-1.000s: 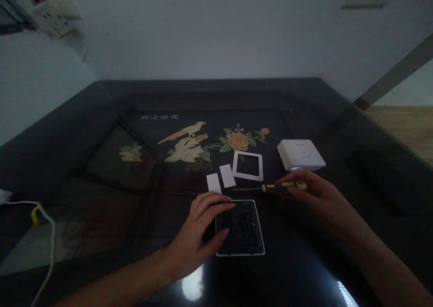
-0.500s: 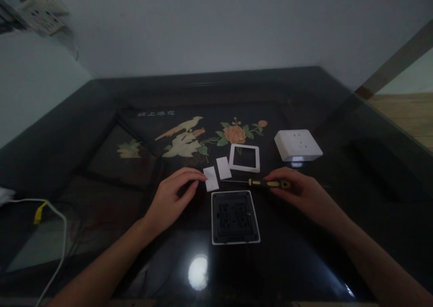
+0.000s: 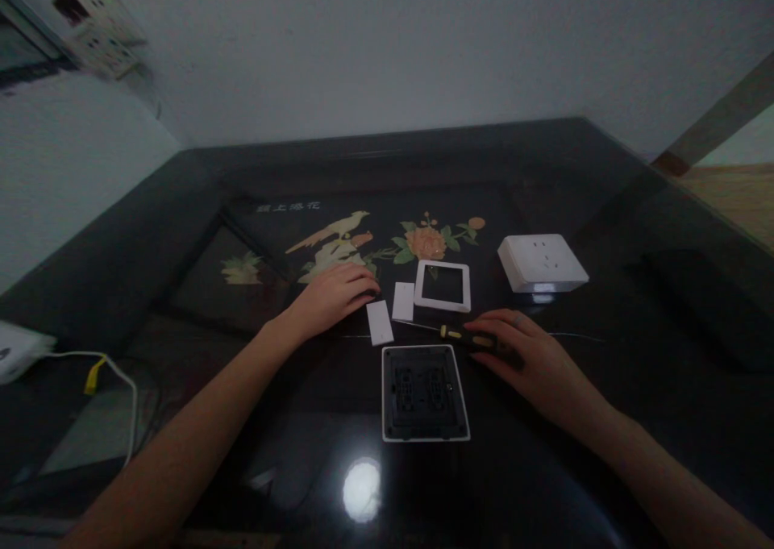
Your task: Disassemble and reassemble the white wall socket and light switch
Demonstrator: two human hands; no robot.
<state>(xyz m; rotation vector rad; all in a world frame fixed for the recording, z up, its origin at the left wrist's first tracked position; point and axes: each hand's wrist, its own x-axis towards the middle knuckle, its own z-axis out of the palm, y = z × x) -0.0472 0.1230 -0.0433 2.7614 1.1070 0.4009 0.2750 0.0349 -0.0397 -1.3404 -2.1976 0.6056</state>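
My right hand (image 3: 532, 359) has its fingers around the black and yellow handle of a screwdriver (image 3: 463, 336), whose thin shaft points left along the tabletop. Just behind the nearer white switch rocker (image 3: 380, 323), my left hand (image 3: 335, 299) rests with bent fingers, a gap showing between them and nothing visible inside. A second white switch rocker (image 3: 403, 301) lies beside a square white frame (image 3: 467, 289). Between my hands and closer to me is a switch plate (image 3: 420, 392) with a dark inner face and a thin white border, lying flat.
A white socket box (image 3: 544, 260) stands at the right on the dark glossy table (image 3: 290, 468). A white adapter (image 3: 24, 351) with a white cable (image 3: 124, 376) is at the left edge. Wall sockets (image 3: 100, 29) show at upper left.
My left hand has moved away from the nearer rocker, to just behind it. My right hand stays at the screwdriver, which has turned slightly. The whole view has shifted a little.
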